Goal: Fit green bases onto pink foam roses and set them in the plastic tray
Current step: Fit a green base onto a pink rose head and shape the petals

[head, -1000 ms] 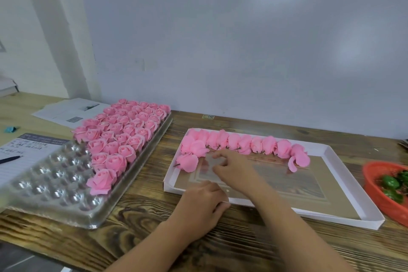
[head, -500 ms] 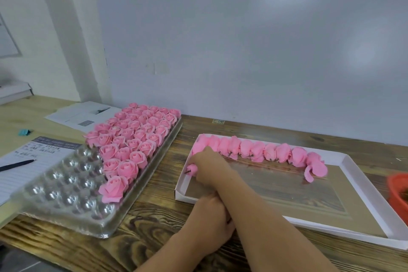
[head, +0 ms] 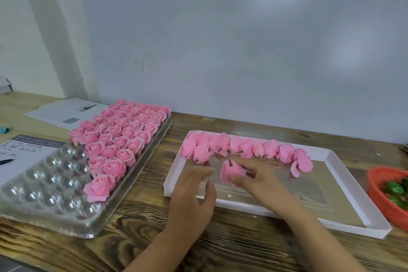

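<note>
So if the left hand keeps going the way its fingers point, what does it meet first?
Probably the loose pink rose that the right hand holds over the white box. The left hand points up and right towards it. Motion blur leaves the gap unclear.

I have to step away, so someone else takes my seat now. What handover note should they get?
Right hand holds one loose rose over the white box. Left hand is beside it; blur hides what it holds.
Box: a row of bare roses along the far wall.
Tray: far part filled, near cups unfilled.
Green bases sit in the red basket.
Left: base this rose, tray it, repeat.
</note>
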